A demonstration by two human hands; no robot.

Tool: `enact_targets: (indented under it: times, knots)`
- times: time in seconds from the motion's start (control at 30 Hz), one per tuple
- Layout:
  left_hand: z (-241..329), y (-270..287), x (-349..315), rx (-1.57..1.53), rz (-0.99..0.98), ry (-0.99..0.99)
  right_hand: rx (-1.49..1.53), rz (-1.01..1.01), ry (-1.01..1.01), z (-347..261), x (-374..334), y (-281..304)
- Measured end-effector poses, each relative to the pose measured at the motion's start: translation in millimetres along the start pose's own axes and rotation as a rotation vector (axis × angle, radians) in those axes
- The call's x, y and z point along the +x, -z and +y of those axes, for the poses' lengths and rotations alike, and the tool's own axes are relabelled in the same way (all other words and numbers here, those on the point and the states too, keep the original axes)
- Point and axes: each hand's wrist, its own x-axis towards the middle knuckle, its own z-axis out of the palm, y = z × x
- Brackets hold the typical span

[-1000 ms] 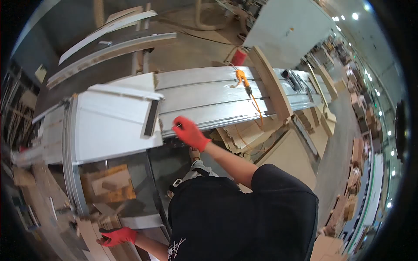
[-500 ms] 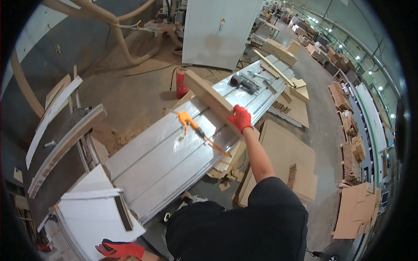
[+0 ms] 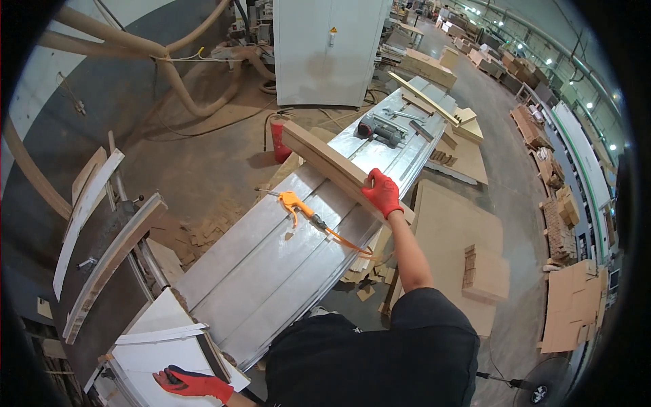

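My right hand [image 3: 384, 195], in a red glove, is closed on the near part of a long wooden board [image 3: 325, 161]. That board crosses a silvery metal table [image 3: 251, 234] with grooves along its length. To its left on the table lies an orange air blow gun [image 3: 293, 203] with an orange coiled hose. My left hand [image 3: 192, 384], in a red glove with a dark palm, is at the lower left with its fingers stretched out. It hovers over or rests on a white panel [image 3: 142, 359]; I cannot tell which.
Beyond the board, a dark power tool [image 3: 381, 130] and some hand tools lie on the table. A red cylinder [image 3: 279, 141] stands behind it. Large flat boards [image 3: 441, 244] are stacked at right. A grey cabinet [image 3: 329, 57] stands at the back, and curved strips [image 3: 112, 271] lean at left.
The whole view has shifted slightly. My left hand has moved up and further into view over the white panel. My right hand keeps its hold on the board.
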Motion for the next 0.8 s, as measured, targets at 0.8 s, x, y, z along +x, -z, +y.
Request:
enact_targets:
  times: [0.8]
  knots:
    - [162.0,-112.0,-17.8,-0.644,-0.963,0.679,1.337,-1.301,-0.127,-254.1,-209.9,17.8]
